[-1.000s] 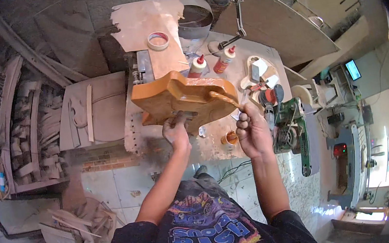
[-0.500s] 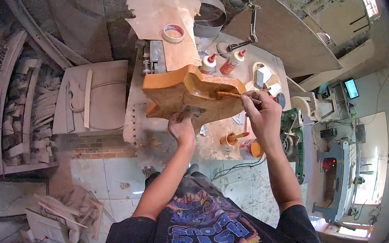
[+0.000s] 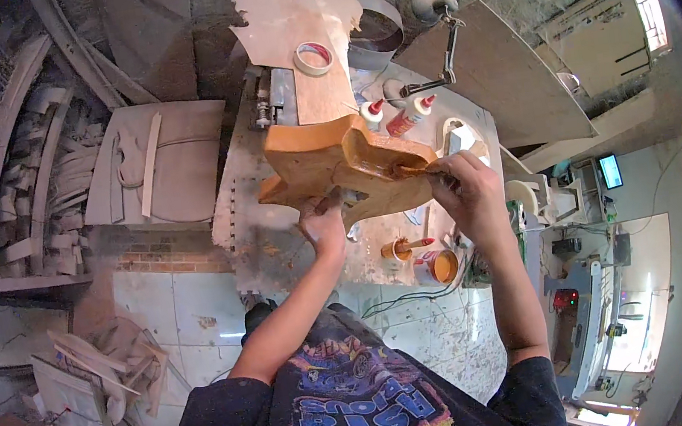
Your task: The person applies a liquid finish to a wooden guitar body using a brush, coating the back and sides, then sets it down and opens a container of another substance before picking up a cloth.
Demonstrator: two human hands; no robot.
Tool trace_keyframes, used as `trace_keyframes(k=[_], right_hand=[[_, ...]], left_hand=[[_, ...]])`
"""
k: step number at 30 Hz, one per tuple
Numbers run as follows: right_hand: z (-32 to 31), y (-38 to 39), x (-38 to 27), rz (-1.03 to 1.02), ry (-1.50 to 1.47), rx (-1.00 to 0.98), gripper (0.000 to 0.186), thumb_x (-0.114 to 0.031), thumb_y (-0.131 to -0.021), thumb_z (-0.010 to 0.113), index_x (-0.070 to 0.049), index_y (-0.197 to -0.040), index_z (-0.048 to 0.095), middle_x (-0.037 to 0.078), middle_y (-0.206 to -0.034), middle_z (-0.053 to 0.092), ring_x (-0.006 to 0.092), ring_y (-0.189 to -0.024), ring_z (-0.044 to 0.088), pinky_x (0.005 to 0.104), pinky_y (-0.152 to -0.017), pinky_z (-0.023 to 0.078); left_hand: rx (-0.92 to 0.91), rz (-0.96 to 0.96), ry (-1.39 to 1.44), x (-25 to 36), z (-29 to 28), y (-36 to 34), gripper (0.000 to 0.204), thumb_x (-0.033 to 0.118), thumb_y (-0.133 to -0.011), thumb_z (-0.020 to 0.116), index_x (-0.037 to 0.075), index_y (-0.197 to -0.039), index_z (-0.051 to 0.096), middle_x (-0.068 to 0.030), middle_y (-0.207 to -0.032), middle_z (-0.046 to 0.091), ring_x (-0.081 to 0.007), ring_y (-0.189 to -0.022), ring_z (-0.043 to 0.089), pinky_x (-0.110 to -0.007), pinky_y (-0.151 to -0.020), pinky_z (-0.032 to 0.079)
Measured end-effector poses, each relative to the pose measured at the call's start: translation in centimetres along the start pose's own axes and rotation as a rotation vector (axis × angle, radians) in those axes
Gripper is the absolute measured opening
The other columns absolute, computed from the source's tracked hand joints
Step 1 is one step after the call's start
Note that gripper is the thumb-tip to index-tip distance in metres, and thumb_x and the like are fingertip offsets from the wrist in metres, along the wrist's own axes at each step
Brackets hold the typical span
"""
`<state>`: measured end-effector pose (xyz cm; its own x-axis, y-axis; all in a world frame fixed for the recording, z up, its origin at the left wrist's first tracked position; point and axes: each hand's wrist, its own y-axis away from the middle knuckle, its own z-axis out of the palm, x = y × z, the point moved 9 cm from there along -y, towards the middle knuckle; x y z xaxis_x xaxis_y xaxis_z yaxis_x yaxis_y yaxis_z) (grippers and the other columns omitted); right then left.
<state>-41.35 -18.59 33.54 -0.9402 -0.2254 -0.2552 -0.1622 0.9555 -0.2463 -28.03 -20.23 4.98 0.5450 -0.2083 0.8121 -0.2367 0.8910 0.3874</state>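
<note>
An orange-stained guitar body (image 3: pixel 316 152) is held up tilted over the table, its contoured side edge facing away from me. My left hand (image 3: pixel 324 225) is closed on its near underside, by a cutout, with the fingertips partly hidden. In my right hand (image 3: pixel 468 186) is pinched a slim brush (image 3: pixel 415 170) coated orange, its tip against the curved recess in the body's right edge. That recess looks wet and glossy. Below, a small cup (image 3: pixel 389 250) holds orange liquid and a red-tipped brush (image 3: pixel 418 243). Beside it is an open can (image 3: pixel 443 267) of orange finish.
Two glue bottles with red caps (image 3: pixel 410 116) stand behind the guitar body on the worktable (image 3: pixel 247 217). Farther back are a tape roll (image 3: pixel 313 58), a wooden sheet (image 3: pixel 290 21) and a desk lamp (image 3: pixel 449 52). Wood scraps (image 3: pixel 103 365) lie at the left.
The guitar body has shifted slightly right and tilted, showing more of its side edge. My right hand has turned and moved nearer the body, with the brush deeper at the recess.
</note>
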Motion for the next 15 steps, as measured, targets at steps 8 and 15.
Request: trace_keyframes(k=[8, 15], right_hand=[[-0.1, -0.3, 0.4, -0.101, 0.007, -0.087, 0.022, 0.005, -0.072, 0.066, -0.003, -0.093, 0.066, 0.011, -0.084, 0.062, 0.0248, -0.074, 0.063, 0.0326, -0.066, 0.051], [-1.0, -0.7, 0.5, -0.222, 0.177, -0.154, 0.017, -0.001, -0.075, 0.067, -0.005, -0.092, 0.068, 0.01, -0.082, 0.062, 0.0267, -0.072, 0.061, 0.0351, -0.063, 0.049]], left_hand=[[0.005, -0.065, -0.065, -1.0, -0.4, -0.3, 0.029, -0.001, -0.075, 0.066, -0.001, -0.103, 0.063, -0.0078, -0.101, 0.066, -0.0207, -0.089, 0.061, -0.032, -0.082, 0.047], [0.082, 0.025, 0.081, 0.5, -0.1, 0.8, 0.017, 0.006, -0.078, 0.072, 0.001, -0.093, 0.065, -0.005, -0.089, 0.067, -0.0143, -0.08, 0.06, -0.029, -0.076, 0.046]])
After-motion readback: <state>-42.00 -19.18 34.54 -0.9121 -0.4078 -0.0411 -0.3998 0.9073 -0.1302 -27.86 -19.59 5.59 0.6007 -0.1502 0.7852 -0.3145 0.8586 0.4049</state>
